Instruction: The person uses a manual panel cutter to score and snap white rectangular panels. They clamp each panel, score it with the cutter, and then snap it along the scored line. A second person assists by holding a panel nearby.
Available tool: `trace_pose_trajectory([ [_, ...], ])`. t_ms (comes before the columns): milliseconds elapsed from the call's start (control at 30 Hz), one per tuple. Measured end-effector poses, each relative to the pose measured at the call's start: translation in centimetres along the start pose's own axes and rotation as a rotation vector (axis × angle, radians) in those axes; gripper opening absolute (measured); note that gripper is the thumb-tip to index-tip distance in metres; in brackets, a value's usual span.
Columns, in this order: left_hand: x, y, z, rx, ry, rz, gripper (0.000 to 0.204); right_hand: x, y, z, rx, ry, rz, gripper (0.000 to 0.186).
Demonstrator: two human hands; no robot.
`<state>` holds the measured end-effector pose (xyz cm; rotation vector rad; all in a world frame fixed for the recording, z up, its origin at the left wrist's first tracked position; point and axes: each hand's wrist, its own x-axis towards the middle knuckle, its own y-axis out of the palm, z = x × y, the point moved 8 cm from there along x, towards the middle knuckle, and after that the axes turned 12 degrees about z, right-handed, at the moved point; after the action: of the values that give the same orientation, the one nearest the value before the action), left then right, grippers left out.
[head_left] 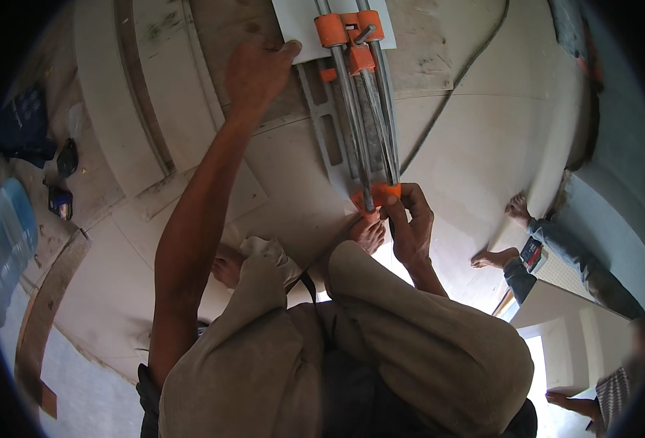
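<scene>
A tile cutter [349, 120] with steel rails and orange fittings lies lengthwise in front of me. Under its far end sits a white tile [304, 25]. My left hand [256, 73] is closed at the tile's near left corner, thumb along the edge; its curled fingers are partly hidden. Down at the cutter's near end, my right hand [411, 223] pinches the orange end bracket [377, 197] between thumb and fingers. The orange sliding carriage [361, 57] with its metal handle rests far up the rails, over the tile. One of my bare feet is beside the bracket.
A dark cable [459, 91] runs along the floor right of the cutter. Long pale boards [129, 95] lie to the left, near a dark blue bag [27, 124] and clear plastic bottles [8, 233]. Another person's bare feet [496, 258] and a hand [574, 403] show at right.
</scene>
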<state>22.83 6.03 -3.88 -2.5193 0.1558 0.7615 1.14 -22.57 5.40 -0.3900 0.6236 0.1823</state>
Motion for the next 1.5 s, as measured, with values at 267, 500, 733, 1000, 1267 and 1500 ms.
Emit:
trace_pose_trajectory([
  [267, -0.5, -0.2, -0.3, 0.014, 0.016, -0.032, 0.043, 0.5, 0.0, 0.5, -0.022, -0.009, -0.001, 0.029],
  [500, -3.6, 0.3, -0.5, -0.184, 0.154, -0.127, 0.037, 0.7, -0.6, 1.1, -0.189, -0.086, 0.005, 0.031],
  [733, -5.1, 2.2, 0.1, -0.303, 0.276, -0.150, 0.040, 2.1, -0.5, 2.6, -0.180, -0.075, 0.115, 0.030],
  [1000, -5.0, 2.5, 0.4, -0.254, 0.331, -0.193, 0.042, 2.1, -0.9, 1.4, -0.080, -0.136, 0.065, 0.028],
  [1267, -4.6, 2.3, 0.1, -0.321, 0.263, -0.191, 0.038, 2.1, -1.1, 1.4, -0.060, -0.147, 0.052, 0.025],
  [1500, -2.6, 0.9, -1.3, -0.118, 0.056, -0.120, 0.036, 2.4, -0.8, 2.2, -0.280, -0.125, 0.080, 0.025],
])
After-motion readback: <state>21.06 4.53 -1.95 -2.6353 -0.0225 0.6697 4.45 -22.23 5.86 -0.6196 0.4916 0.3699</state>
